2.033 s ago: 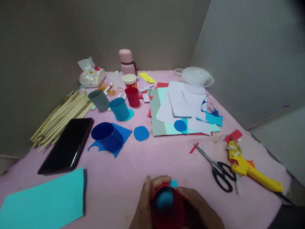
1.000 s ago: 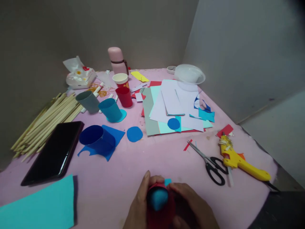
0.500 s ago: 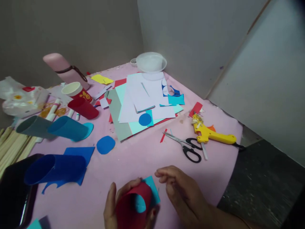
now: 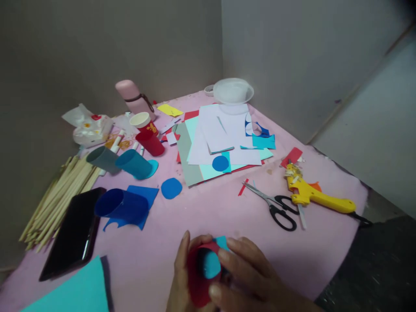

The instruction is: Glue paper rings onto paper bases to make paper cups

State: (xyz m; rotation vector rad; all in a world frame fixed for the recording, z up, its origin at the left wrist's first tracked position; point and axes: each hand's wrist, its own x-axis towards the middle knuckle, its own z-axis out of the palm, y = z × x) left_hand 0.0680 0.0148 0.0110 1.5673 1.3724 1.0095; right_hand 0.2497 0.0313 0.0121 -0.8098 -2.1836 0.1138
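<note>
A red paper tube (image 4: pixel 194 279) is held low in front of me, its open end tilted toward the camera. My left hand (image 4: pixel 179 271) wraps around its left side. On the right, my right hand (image 4: pixel 255 273) grips the tube with its fingers on the rim and side. A light-blue paper piece (image 4: pixel 222 242) lies against the tube's far end, and its colour shows through inside the tube. Scissors (image 4: pixel 282 211) with black handles lie beyond my right hand, beside a yellow glue gun (image 4: pixel 328 200).
On the left lie a dark blue tube (image 4: pixel 130 208), a light-blue tube (image 4: pixel 136 165), a grey tube (image 4: pixel 105 159), a black tablet-like slab (image 4: pixel 73 229) and wooden sticks (image 4: pixel 61 190). Paper sheets (image 4: pixel 201 151) are piled centrally. A pink bottle (image 4: pixel 134 97) stands at the back.
My right hand has come in from the right and now grips the red tube along with my left. The camera view has turned left, so the table things appear farther right.
</note>
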